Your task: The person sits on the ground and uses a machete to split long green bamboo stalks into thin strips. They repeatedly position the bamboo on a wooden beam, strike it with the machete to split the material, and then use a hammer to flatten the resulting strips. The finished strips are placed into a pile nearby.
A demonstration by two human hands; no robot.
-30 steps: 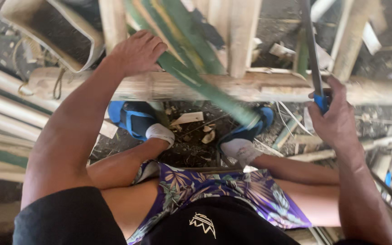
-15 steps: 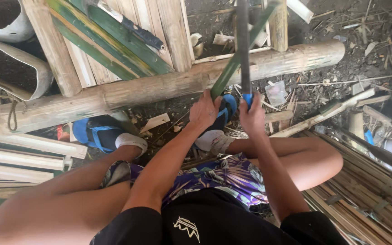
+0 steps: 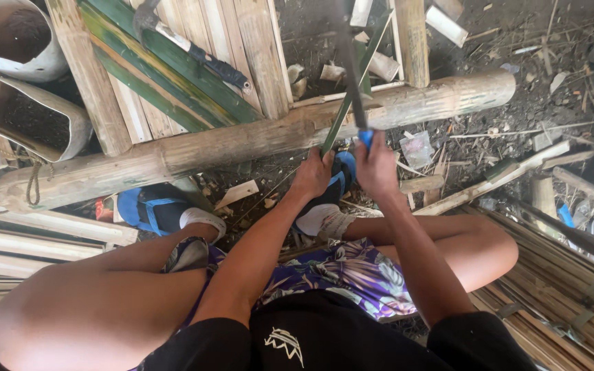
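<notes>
The green bamboo strip (image 3: 342,113) stands propped against the thick bamboo pole (image 3: 256,141), its lower end now gripped by the left hand (image 3: 313,175) — a second ago that hand lay up on the slats. The right hand (image 3: 374,167) clasps the blue-handled blade (image 3: 353,75) beside it — both meet at the strip.

Hammer (image 3: 190,49) lies on slats (image 3: 194,65) behind the thick pole (image 3: 256,141); sandals (image 3: 156,209) before it.
</notes>
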